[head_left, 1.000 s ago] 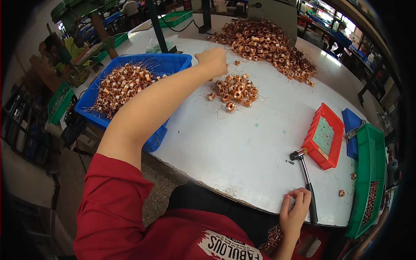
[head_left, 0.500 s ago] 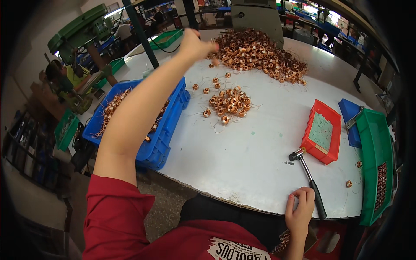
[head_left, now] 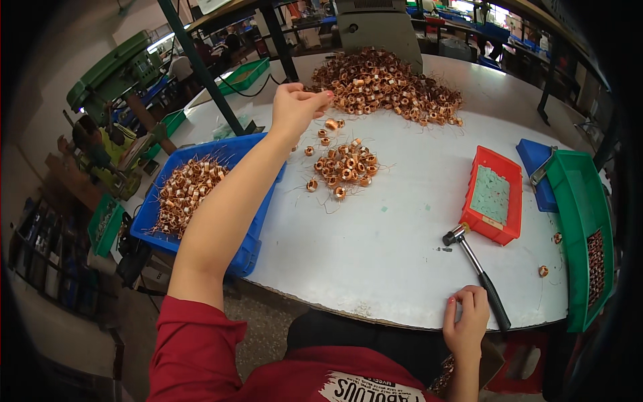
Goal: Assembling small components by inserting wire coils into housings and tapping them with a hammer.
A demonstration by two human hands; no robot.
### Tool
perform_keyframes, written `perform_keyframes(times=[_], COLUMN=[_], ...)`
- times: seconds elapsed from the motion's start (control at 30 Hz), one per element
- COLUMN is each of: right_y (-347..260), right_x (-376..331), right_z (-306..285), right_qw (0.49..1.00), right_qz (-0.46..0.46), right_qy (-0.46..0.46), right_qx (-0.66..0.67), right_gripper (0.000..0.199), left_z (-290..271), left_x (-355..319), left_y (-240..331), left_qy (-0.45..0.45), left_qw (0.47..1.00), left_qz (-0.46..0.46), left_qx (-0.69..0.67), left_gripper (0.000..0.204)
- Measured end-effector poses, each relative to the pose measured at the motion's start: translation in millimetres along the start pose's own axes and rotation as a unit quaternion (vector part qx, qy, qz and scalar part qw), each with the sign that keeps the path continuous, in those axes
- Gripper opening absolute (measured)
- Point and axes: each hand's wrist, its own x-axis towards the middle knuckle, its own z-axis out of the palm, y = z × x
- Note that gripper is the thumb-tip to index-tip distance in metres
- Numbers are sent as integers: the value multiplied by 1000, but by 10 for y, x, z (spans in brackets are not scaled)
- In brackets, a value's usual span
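Observation:
My left hand (head_left: 295, 114) is stretched over the table beside a big heap of copper wire coils (head_left: 382, 84). Its thumb and fingers are pinched together; whatever may be between them is hidden. Just below the fingertips is a single coil (head_left: 331, 124), and I cannot tell whether it touches the table. Nearer to me lies a smaller cluster of coils (head_left: 347, 164) with thin loose wire ends. My right hand (head_left: 467, 320) rests on the front table edge, fingers loosely bent and apart, holding nothing. Beside it lies a hammer (head_left: 483, 280) with a black handle.
Under my left forearm stands a blue crate (head_left: 249, 251) holding coils. At the right are a red tray (head_left: 516, 201) with pale green pieces, a blue bin (head_left: 536, 164) and a long green tray (head_left: 581, 234). A grey machine (head_left: 382, 33) stands behind the heap.
My left hand has drawn back from the big heap toward me, its fingers now pinched. A coil shows below its fingertips. My right hand stays at the table edge. The whole view has shifted slightly.

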Motion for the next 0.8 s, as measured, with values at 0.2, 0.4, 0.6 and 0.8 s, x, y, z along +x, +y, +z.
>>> perform_keyframes(times=[0.2, 0.4, 0.6, 0.8], right_y=[-4, -30, 8, 2], right_x=[-15, -44, -34, -23], right_z=[6, 51, 51, 45], right_qw=[1000, 1000, 1000, 1000], right_qz=[0, 17, 7, -13], right_qy=[7, 15, 17, 18], right_qx=[-3, 8, 3, -6], right_gripper=[8, 9, 8, 6], left_z=[-171, -105, 9, 7], left_x=[76, -66, -99, -107], left_y=[-119, -92, 93, 87], left_qy=[-108, -196, -137, -101], left_qw=[950, 957, 976, 978], left_qz=[-185, -205, -100, -89], left_qx=[-229, -58, -136, -157], left_gripper=[36, 18, 20, 21])
